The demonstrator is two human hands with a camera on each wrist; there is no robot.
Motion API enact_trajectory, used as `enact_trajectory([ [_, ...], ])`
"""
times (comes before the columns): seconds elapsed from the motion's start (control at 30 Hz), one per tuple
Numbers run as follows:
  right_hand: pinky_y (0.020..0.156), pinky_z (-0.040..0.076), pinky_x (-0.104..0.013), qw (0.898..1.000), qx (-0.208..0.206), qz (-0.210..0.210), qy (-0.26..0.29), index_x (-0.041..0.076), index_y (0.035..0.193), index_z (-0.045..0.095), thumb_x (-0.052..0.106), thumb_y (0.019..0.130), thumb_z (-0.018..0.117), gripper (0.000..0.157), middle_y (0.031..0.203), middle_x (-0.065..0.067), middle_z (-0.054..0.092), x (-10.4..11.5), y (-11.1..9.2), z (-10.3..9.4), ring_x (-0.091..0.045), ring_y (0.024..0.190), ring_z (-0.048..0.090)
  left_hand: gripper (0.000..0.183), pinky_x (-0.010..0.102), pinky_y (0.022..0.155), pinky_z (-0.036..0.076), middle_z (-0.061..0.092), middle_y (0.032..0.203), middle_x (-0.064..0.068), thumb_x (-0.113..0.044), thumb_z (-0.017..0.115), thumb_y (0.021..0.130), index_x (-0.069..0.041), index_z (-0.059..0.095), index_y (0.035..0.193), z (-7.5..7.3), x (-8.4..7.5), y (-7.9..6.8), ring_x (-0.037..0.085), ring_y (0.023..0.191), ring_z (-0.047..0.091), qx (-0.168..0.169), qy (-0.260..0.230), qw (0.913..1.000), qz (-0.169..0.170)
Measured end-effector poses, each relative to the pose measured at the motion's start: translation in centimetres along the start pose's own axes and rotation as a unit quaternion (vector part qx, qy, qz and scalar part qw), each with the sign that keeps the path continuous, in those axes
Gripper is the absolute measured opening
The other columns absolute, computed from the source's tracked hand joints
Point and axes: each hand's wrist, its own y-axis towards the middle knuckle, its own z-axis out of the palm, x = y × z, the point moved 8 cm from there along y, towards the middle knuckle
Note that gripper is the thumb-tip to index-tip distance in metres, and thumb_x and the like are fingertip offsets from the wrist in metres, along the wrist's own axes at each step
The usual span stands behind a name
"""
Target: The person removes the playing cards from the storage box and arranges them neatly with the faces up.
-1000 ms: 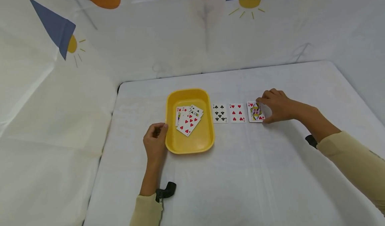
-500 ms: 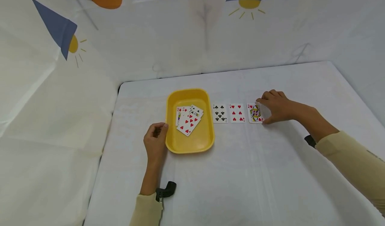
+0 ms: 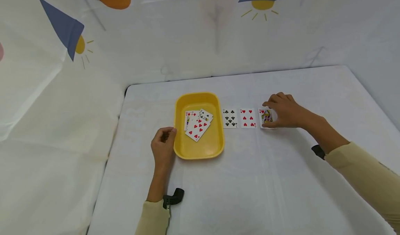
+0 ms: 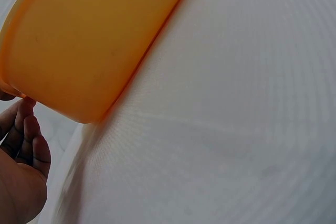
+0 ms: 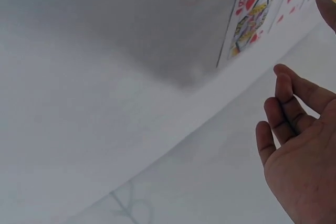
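Observation:
My left hand pinches the left rim of a yellow plastic tray between thumb and fingers; the left wrist view shows the tray's outer wall right at the fingertips. Several face-up playing cards overlap inside, a hearts card uppermost. At the right, my right hand hovers over the queen of hearts, thumb and fingers spread around it. In the right wrist view the queen of hearts lies flat on the cloth, apart from the fingers.
Between tray and queen, a seven of clubs and a six of hearts lie face up in one row. A white cloth covers the table. White fabric walls with printed lamps stand behind and to the left.
My right hand has shifted slightly left over the queen of hearts and now stands off it. The left hand and the tray stay put; the head view has shifted a little.

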Motion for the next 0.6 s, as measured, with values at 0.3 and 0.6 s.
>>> enact_trajectory([
  [0.3, 0.096, 0.033, -0.053, 0.999, -0.025, -0.028, 0.008, 0.003, 0.124, 0.065, 0.044, 0.074, 0.086, 0.067, 0.114, -0.011, 0.057, 3.4, 1.4, 0.2, -0.031, 0.114, 0.043, 0.021, 0.024, 0.077, 0.045, 0.066, 0.097, 0.009, -0.025, 0.07, 0.096, -0.005, 0.072, 0.104, 0.0, 0.0, 0.0, 0.017, 0.085, 0.055, 0.0, -0.007, 0.9999, -0.011],
  [0.6, 0.096, 0.036, -0.05, 0.999, -0.028, -0.024, 0.026, 0.005, 0.123, 0.066, 0.045, 0.075, 0.085, 0.065, 0.115, -0.011, 0.059, 5.6, 2.7, 0.5, -0.029, 0.112, 0.043, 0.019, 0.021, 0.077, 0.044, 0.065, 0.098, 0.016, -0.011, 0.065, 0.097, 0.006, 0.069, 0.106, -0.2, -3.8, -1.0, 0.018, 0.085, 0.054, 0.005, 0.001, 0.9999, -0.014],
])
